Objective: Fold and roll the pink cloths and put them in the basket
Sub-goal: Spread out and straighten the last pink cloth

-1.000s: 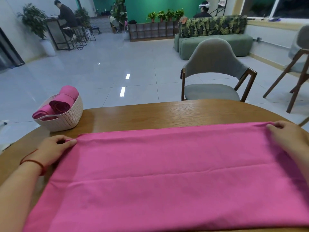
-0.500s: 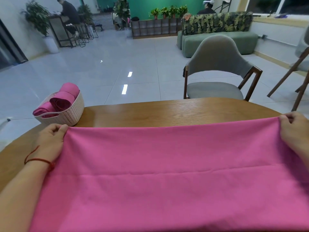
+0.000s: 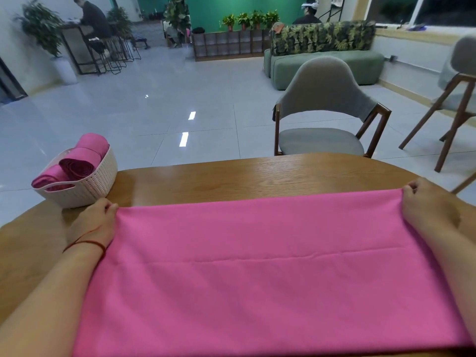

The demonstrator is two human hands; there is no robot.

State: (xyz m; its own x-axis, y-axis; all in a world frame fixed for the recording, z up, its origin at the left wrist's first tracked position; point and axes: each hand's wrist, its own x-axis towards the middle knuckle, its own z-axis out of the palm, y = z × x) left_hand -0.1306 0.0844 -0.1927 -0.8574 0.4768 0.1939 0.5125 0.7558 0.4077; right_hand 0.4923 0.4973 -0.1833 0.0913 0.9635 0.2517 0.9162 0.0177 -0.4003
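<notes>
The left hand [image 3: 96,222] and right hand [image 3: 425,204] are pinching the far corners of the pink cloth [image 3: 257,279], stretching it tauter than before; bare table [image 3: 257,176] is lying beyond.

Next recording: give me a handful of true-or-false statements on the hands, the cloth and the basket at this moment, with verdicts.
1. The left hand and right hand each grip a far corner of the pink cloth. True.
2. The basket holds nothing. False: rolled cloths lie in it.
3. The basket stands on the table, beyond the left hand. True.
4. The pink cloth is rolled into a tube. False: it lies spread out across the table.
5. Someone sits in the grey chair across the table. False: nobody is sitting in it.
</notes>
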